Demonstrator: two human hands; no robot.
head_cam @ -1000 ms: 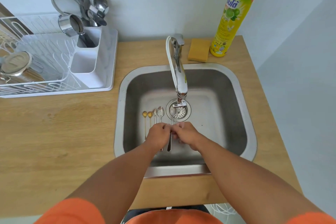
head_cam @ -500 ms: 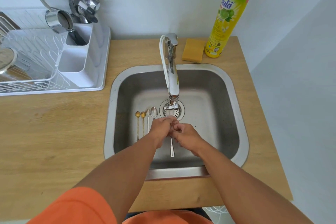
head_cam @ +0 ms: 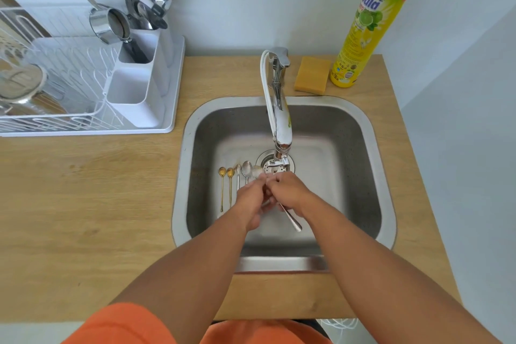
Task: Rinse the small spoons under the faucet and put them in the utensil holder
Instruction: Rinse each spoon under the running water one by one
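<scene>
Both hands meet in the steel sink [head_cam: 371,148] just below the faucet [head_cam: 280,120] spout. My left hand [head_cam: 250,202] and my right hand [head_cam: 287,193] are closed on one silver spoon [head_cam: 293,219]; its handle sticks out below my right hand, its bowl pokes out above my left fingers. Several small spoons lie side by side on the sink floor left of the drain: two gold spoons [head_cam: 222,186] and silver spoons [head_cam: 246,169]. The white utensil holder [head_cam: 139,86] stands in the dish rack at the back left, with cutlery in its rear compartment.
A white wire dish rack [head_cam: 55,86] on a tray holds a metal lid and a small pot. A yellow sponge [head_cam: 312,74] and a tall dish-soap bottle [head_cam: 368,25] stand behind the sink at the right. Wooden counter [head_cam: 83,204] surrounds the sink.
The held spoon's handle has swung from pointing straight down to slanting down-right. My hands have stayed together under the spout. The camera view has shifted slightly.
</scene>
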